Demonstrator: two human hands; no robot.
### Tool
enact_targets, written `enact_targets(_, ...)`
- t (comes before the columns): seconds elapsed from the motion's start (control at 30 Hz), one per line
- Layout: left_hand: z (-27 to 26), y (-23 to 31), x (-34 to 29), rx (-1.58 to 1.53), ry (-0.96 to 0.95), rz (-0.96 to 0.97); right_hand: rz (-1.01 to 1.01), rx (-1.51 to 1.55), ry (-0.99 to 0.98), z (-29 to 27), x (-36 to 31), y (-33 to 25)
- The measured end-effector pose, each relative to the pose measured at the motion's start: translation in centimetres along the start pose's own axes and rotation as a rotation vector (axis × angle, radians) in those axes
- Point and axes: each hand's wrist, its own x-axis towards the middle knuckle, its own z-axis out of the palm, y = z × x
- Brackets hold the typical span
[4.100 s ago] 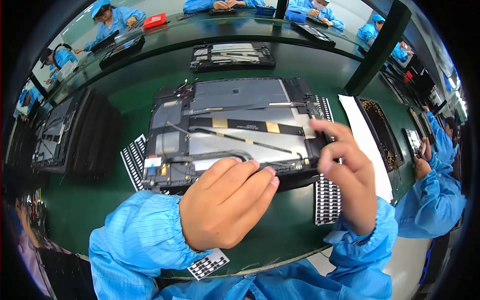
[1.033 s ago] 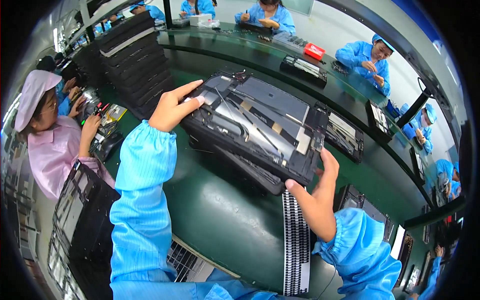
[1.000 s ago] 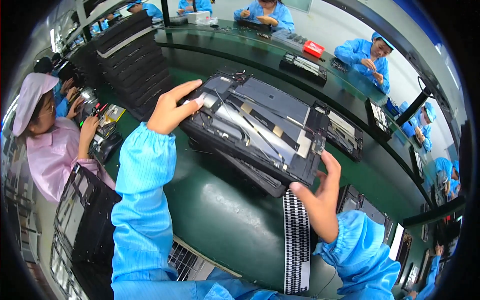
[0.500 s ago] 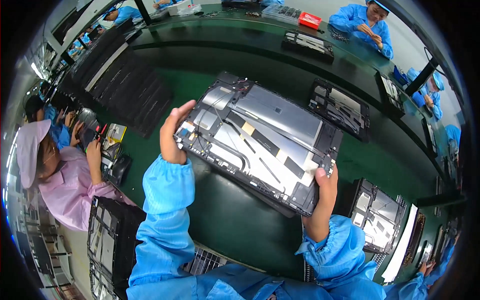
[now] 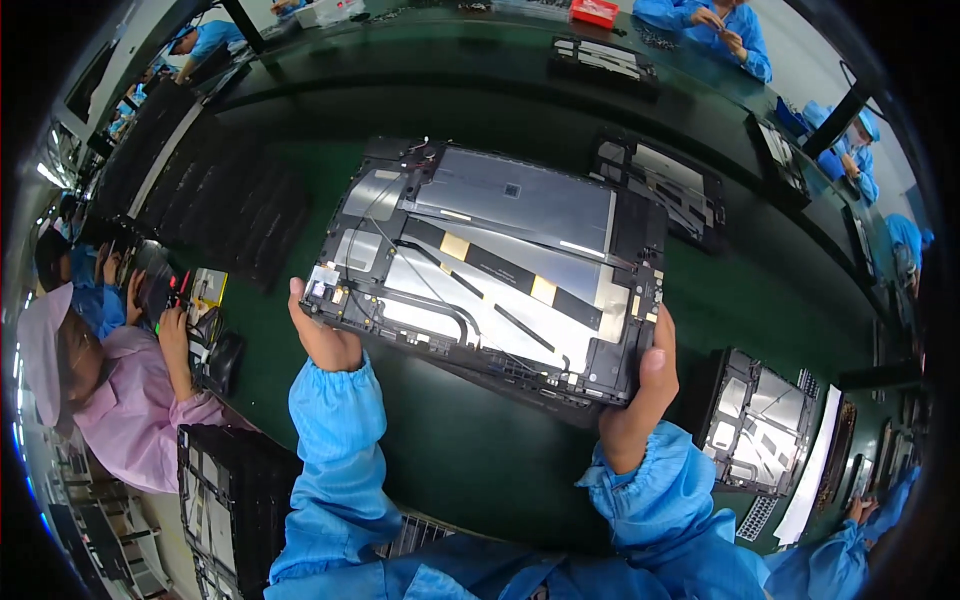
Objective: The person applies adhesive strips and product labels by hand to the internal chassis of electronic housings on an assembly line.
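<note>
Two blue sleeves (image 5: 335, 440) are seen nearest, with one bare hand at the end of each. One black-framed panel (image 5: 490, 270) is held up between the two hands, above the middle of the green desk (image 5: 440, 450). Its left front corner is clasped by the left hand (image 5: 330, 343), whose fingers are mostly hidden beneath, and its right side is clasped by the right hand (image 5: 640, 405), the thumb laid against the edge. On its face, silver plates are crossed by one broad black ribbon cable (image 5: 497, 268) marked with two tan patches. One stack of frames (image 5: 215, 520) is placed at the lower left and one panel-topped stack (image 5: 760, 420) at the right, with black-and-white patterned sheeting (image 5: 757, 522) partly covered by it. Beside that, one white sheet (image 5: 812, 470) and one dark tray (image 5: 838, 450) are laid. At the left, one co-worker in pink (image 5: 140, 390) is seated. Farther back, one tall dark stack (image 5: 210, 190) is stood at the left, and one second panel (image 5: 660, 180) is partly hidden behind the held one. Beyond, the room is lined with farther green work surfaces, where one red bin (image 5: 595, 12) and one blue bin (image 5: 790, 117) are set; at least five co-workers in blue (image 5: 735, 35) are seen around them.
</note>
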Motion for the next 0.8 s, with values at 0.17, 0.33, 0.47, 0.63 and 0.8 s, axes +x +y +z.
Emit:
enact_targets(0.17,4.5,-0.8,-5.0,0.665,0.385,0.786,-0.019,-0.065,0.217,-0.6,4.5,0.8)
enact_targets(0.33,10.1,-8.5,-10.0,1.030,0.245,0.882,0.354,0.368,-0.231,0.2,10.3,-0.1)
enact_targets(0.47,12.8,-6.7,-10.8,1.137,0.094,0.743,0.111,0.358,-0.166,0.0,7.8,-1.6)
enact_targets(0.63,11.7,-8.4,-10.9,1.095,0.220,0.772,-0.041,0.181,-0.153,-0.2,8.1,1.9)
enact_targets(0.8,11.0,1.2,-8.9,1.088,0.383,0.945,0.281,0.730,0.440,-3.6,15.4,1.0)
